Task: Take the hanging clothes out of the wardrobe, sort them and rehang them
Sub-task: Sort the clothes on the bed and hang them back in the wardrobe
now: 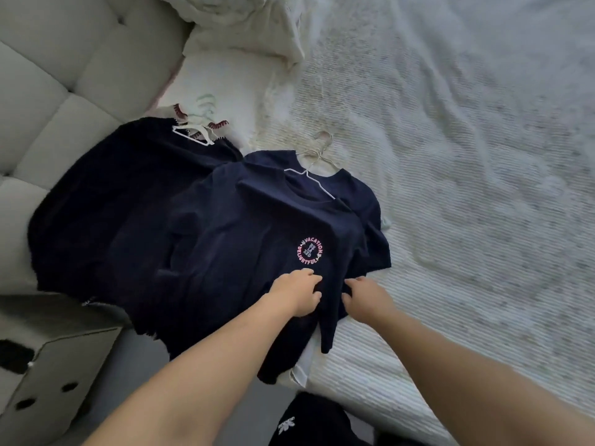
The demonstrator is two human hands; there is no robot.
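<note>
- Sorting step: navy logo tee (257, 239) lies on its hanger (309, 181) atop the dark pile at the bed's (450, 188) 9 o'clock edge.
- Left hand (297, 292) and right hand (367, 296) each pinch its hem, grip clamped on cloth.
- Next, I'd guess: smooth it flat, then lift by the hanger.

Top T-shirt (244, 226): navy, with round chest print (309, 250) of pink lettering ringing small white marks. Garment (106, 201) beside it: plain navy. Hangers (310, 181): white wire. Bed cover (450, 156): white, finely ribbed, faint grey mottling. Headboard (48, 91): pale grey-beige, tufted squares. Box (48, 375): light grey, black spots.
</note>
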